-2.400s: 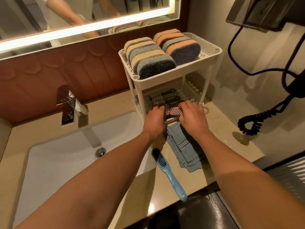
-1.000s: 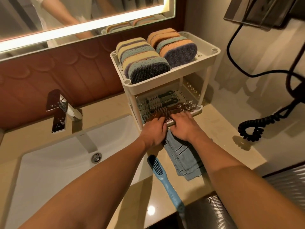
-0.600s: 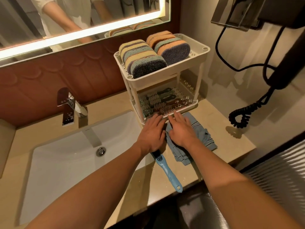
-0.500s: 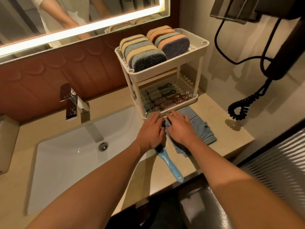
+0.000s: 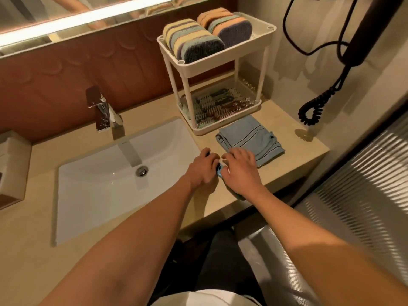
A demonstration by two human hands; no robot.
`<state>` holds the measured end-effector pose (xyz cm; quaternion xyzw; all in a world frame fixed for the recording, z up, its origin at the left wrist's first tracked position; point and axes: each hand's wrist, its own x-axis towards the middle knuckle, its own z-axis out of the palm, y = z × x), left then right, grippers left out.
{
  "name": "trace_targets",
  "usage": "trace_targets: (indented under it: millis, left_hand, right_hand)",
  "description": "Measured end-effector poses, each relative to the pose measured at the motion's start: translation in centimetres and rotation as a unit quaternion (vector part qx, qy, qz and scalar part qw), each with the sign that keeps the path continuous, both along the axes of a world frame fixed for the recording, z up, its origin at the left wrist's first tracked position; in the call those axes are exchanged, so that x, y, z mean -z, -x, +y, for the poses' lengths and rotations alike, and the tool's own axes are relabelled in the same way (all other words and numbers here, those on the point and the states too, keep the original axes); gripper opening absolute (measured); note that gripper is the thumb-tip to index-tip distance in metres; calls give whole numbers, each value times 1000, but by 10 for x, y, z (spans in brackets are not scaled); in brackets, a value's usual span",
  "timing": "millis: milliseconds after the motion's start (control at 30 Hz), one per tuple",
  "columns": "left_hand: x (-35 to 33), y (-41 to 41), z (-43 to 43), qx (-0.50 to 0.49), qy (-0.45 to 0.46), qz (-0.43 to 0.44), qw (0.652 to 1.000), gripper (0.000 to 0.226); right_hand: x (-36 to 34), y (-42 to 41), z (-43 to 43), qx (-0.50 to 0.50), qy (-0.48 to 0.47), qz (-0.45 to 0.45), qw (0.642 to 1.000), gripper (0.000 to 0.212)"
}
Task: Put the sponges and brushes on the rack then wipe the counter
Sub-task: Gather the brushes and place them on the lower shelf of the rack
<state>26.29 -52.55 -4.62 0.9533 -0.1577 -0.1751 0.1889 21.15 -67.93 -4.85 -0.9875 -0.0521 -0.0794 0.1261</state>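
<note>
Item: blue brush [image 5: 219, 172], smooth plastic, last one off the rack [image 5: 212, 60], on the bench [image 5: 293, 151] just before it, beside a folded striped cloth [image 5: 254, 138]. Both hands have dropped from the lower tier, where bristly brushes [image 5: 212, 104] lie: I see left grip [image 5: 204, 166] curled over its dark head, right grip [image 5: 239, 171] covering the handle, clasp unclear. Ribbed sponges [image 5: 194, 40] fill the top tier.

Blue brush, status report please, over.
Left hand grips blue brush at counter edge; right hand on it, grip unclear. Sponges racked. Cloth beside, way to rack open.
</note>
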Motion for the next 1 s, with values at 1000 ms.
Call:
trace_targets:
  millis: [1000]
  left_hand:
    - [-43, -105, -47, 1, 135, -134, 982, 57]
  right_hand:
    - [-31, -86, -29, 105, -106, -22, 989, 39]
